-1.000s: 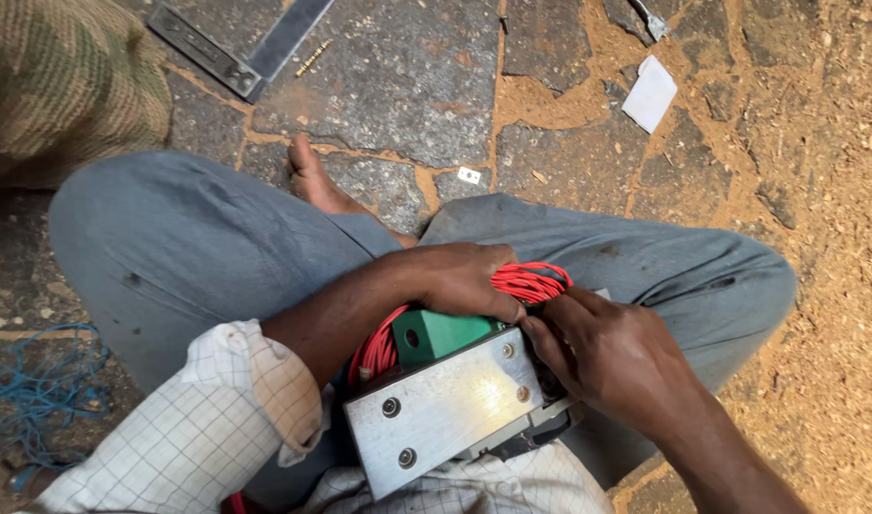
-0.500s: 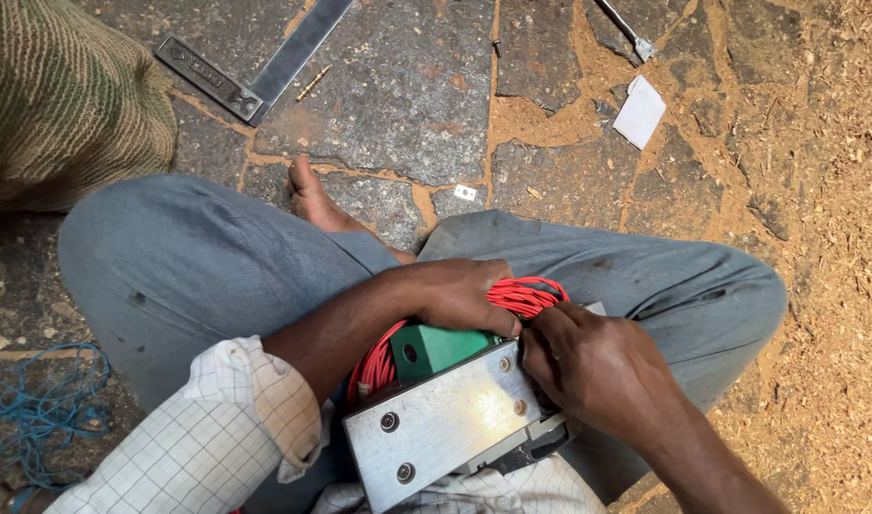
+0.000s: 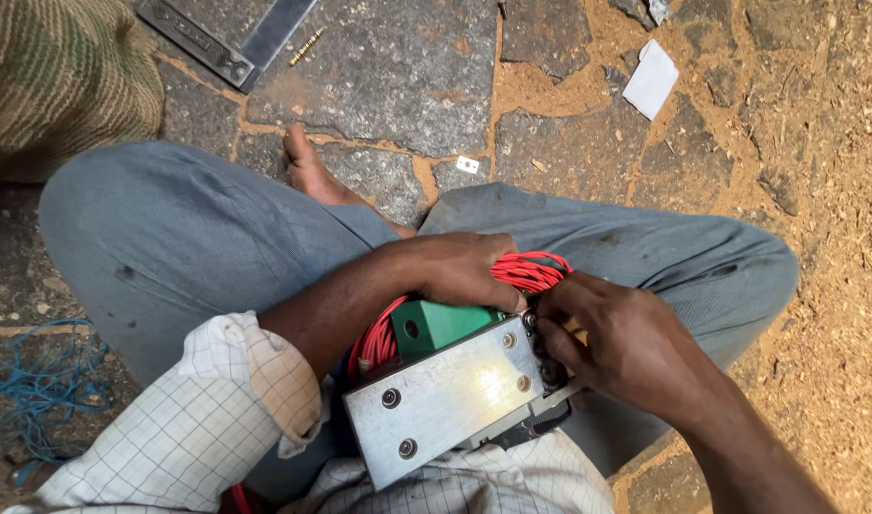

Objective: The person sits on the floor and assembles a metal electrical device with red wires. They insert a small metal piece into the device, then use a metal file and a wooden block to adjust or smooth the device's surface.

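I look down on a stone floor (image 3: 398, 76) of dark slabs with sandy joints, and sawdust (image 3: 835, 238) lies thick along its right side. My legs, in grey trousers (image 3: 188, 247), are crossed on it, and one bare foot (image 3: 312, 176) shows between the knees. A striped sack (image 3: 55, 76) fills the upper left corner. In my lap rests a power tool (image 3: 445, 381) with a green body, its flat metal base plate (image 3: 445, 400) turned up toward me, tilted, with bolt heads at the corners. A red cord (image 3: 526, 271) is bundled in loops against the tool's far end and runs down its left side. My left hand (image 3: 464, 266) lies over the top of the green body and the cord, fingers curled down on them. My right hand (image 3: 626, 347) is at the plate's right edge, fingertips pinched narrow on a small dark part there; I cannot tell what it is. A metal square (image 3: 226, 43) lies on the slabs at upper left, a small brass screw (image 3: 305, 46) just beside it. A blue string (image 3: 36, 390) is tangled at far left. A white paper scrap (image 3: 651, 78) lies at upper right, and a tiny white tag (image 3: 467, 165) near my knee.
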`<state>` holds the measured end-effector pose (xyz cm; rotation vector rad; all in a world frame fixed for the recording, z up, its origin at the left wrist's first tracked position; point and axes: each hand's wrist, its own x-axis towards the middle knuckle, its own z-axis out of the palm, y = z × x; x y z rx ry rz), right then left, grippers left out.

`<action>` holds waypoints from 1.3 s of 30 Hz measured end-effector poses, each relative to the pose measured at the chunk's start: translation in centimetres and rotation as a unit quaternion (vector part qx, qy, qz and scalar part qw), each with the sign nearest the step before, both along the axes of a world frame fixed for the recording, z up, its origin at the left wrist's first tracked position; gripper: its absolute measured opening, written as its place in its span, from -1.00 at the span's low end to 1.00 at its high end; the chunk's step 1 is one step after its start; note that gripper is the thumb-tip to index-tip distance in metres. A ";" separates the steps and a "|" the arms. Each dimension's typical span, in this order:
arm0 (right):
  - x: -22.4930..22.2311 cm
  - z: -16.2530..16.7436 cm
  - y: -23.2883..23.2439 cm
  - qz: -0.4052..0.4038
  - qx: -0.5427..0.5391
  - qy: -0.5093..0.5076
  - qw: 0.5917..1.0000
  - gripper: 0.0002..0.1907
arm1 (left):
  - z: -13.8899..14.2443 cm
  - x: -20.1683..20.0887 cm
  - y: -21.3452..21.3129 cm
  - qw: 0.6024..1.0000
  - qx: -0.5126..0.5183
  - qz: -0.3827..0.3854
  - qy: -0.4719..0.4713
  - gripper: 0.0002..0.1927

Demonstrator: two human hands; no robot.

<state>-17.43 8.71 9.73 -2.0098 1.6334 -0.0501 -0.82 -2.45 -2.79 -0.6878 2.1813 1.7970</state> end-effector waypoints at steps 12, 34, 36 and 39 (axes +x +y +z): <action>0.3 -1.0 0.3 0.035 0.018 0.134 0.990 -0.78 | 0.5 0.0 0.0 1.000 -0.002 -0.005 0.007 -0.21; -0.8 -0.4 -0.6 0.085 -0.006 0.007 0.996 -0.81 | 1.1 0.0 -0.3 1.000 0.008 0.004 -0.019 -0.21; -0.9 -0.5 -0.6 0.085 -0.009 0.027 0.996 -0.75 | 1.3 0.0 -0.3 0.999 0.012 0.000 -0.031 -0.20; -1.0 -0.9 -0.7 0.105 -0.011 0.047 0.993 -0.79 | 1.3 0.0 -0.4 1.000 0.017 0.001 -0.022 -0.19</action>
